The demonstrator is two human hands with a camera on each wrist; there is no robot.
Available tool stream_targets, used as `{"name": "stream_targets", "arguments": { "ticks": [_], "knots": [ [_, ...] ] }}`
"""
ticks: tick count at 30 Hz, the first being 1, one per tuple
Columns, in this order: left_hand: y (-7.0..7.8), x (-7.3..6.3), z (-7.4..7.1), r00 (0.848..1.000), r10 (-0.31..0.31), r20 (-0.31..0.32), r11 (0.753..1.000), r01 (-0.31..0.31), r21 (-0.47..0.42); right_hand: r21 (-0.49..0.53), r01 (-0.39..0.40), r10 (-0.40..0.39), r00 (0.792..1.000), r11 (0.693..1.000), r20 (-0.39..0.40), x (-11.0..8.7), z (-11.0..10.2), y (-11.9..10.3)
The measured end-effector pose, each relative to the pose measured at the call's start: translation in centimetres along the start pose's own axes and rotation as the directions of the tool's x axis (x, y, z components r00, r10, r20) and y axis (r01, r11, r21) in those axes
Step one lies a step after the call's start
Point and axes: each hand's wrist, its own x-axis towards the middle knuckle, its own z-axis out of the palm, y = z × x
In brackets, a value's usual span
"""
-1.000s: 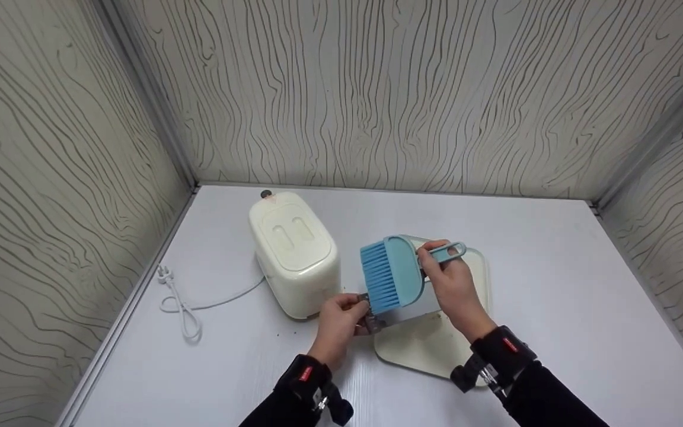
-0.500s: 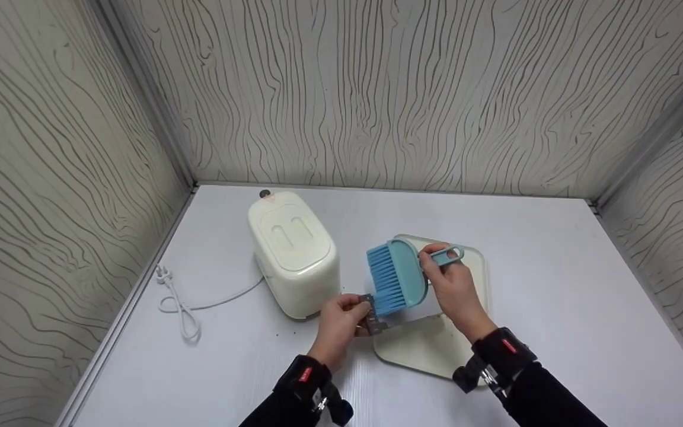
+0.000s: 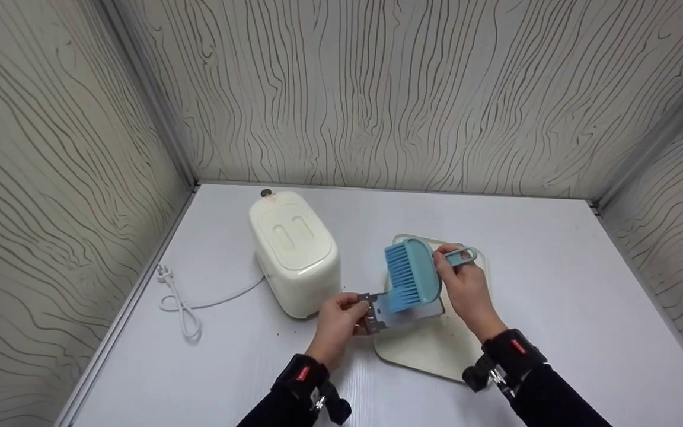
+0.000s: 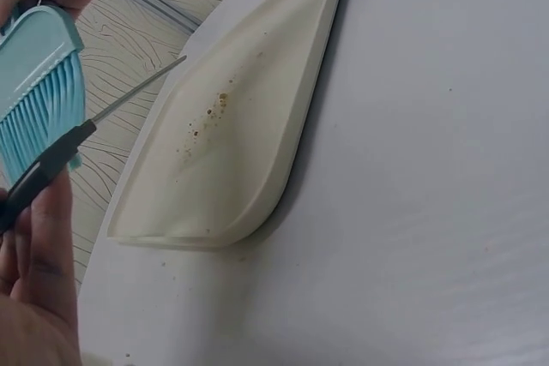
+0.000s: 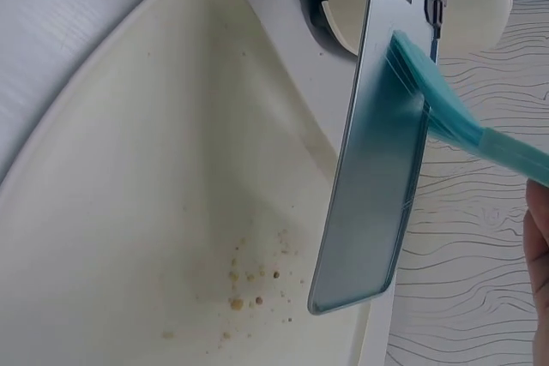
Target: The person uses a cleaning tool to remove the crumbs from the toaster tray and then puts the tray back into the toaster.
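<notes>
My left hand [image 3: 337, 325] pinches the dark end of a flat metal crumb tray [image 5: 364, 212], held tilted above a cream serving tray [image 3: 415, 351]. My right hand [image 3: 467, 292] grips the handle of a light-blue brush [image 3: 425, 270]. Its bristles [image 3: 402, 279] touch the metal surface, and in the right wrist view they bend against it near the dark end. Brown crumbs [image 5: 237, 303] lie scattered on the serving tray below. In the left wrist view the crumb tray [image 4: 137, 93] shows edge-on, with the brush behind it.
A cream toaster [image 3: 294, 249] with a covered top stands left of my hands. Its white cord [image 3: 223, 303] runs left to a plug [image 3: 165, 274] near the table's edge. A few crumbs dot the white table [image 3: 246, 373]. Patterned walls [image 3: 341, 101] enclose the back and sides.
My right hand has drawn the brush rightward along the crumb tray, away from its dark end, uncovering more metal there. My left hand has stayed nearly still.
</notes>
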Motion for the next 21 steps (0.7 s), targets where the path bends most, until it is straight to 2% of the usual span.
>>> {"name": "stream_targets", "arguments": {
  "ticks": [11, 21],
  "knots": [
    [-0.1, 0.1, -0.1, 1.000, 0.008, 0.022, 1.000, -0.007, -0.025, -0.124, -0.064, 0.059, 0.998, 0.990, -0.037, 0.0, -2.4, 1.7],
    [-0.1, 0.3, -0.1, 1.000, 0.011, 0.020, 1.000, -0.011, -0.019, -0.239, -0.009, -0.006, 0.998, 0.971, -0.064, -0.1, -3.6, 2.8]
  ]
}}
